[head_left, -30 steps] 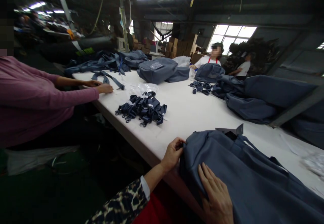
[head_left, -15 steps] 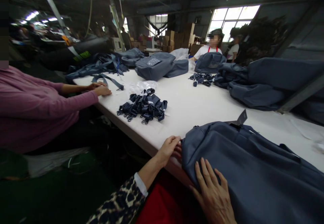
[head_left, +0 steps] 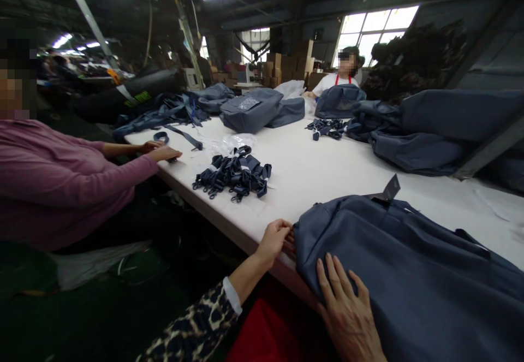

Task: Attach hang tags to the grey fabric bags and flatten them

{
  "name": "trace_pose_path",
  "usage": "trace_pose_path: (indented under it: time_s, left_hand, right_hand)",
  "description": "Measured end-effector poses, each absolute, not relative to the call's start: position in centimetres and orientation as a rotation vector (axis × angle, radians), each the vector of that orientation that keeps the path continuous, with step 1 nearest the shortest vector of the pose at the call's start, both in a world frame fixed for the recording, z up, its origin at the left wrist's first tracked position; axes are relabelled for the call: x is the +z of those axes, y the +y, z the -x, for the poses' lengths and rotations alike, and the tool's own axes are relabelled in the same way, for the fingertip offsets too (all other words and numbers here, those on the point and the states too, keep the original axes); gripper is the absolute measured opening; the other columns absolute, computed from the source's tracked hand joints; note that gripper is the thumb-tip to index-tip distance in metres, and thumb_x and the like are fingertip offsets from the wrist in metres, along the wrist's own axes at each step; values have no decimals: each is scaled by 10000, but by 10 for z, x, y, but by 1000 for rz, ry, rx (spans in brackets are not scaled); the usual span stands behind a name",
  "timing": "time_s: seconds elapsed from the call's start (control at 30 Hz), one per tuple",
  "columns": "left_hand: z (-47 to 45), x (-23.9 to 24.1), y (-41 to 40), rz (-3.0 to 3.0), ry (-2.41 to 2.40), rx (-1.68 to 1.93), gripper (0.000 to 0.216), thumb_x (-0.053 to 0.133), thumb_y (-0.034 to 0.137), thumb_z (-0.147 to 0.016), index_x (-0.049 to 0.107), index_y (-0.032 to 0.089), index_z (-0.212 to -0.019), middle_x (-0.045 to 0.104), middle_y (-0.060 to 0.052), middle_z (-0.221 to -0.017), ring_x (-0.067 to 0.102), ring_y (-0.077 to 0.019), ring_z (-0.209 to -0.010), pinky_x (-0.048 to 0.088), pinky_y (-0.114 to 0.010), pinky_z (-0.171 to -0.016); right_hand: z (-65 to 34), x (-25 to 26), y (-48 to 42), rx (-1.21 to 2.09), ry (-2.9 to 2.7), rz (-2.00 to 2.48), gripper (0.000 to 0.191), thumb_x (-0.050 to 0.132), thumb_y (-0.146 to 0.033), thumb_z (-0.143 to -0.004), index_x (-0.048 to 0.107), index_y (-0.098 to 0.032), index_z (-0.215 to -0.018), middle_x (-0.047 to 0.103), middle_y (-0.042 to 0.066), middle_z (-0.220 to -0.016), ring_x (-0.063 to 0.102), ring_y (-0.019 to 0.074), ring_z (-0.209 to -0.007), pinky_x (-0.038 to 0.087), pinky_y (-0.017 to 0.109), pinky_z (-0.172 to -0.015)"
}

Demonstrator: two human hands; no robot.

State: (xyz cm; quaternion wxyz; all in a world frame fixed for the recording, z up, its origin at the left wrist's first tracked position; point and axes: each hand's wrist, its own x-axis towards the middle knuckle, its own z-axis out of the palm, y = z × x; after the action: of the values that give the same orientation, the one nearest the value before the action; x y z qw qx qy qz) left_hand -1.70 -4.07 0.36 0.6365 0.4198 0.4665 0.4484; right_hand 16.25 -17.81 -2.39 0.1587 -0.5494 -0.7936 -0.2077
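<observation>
A large blue-grey fabric bag (head_left: 409, 274) lies on the near corner of the white table (head_left: 319, 171). My left hand (head_left: 275, 239) has its fingers curled on the bag's left edge at the table's rim. My right hand (head_left: 347, 315) lies flat on the bag's near side with the fingers stretched out. A grey card tag (head_left: 388, 190) sticks up at the bag's far edge.
A pile of dark folded straps (head_left: 235, 173) sits mid-table. A person in a purple sleeve (head_left: 82, 171) rests both hands at the left edge. More blue bags (head_left: 426, 127) are stacked right and at the back (head_left: 256, 110), where another person (head_left: 339, 81) stands.
My left hand slid slightly down the bag's edge. My right hand spread its fingers on the bag. The view tilted down a little.
</observation>
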Motion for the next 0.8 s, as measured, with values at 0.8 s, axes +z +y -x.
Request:
trace_pose_path:
  time_s: [0.8]
  left_hand:
    - [-60, 10, -68, -2878, 697, 621, 749, 456, 647, -896, 466, 96, -1403, 518, -169, -1421, 361, -322, -1386, 194, -516, -1159]
  right_hand:
    - [-237, 8, -7, 97, -2385, 1579, 539, 366, -493, -988, 360, -289, -1487, 355, 57, -1545, 300, 274, -1426, 357, 529, -1113]
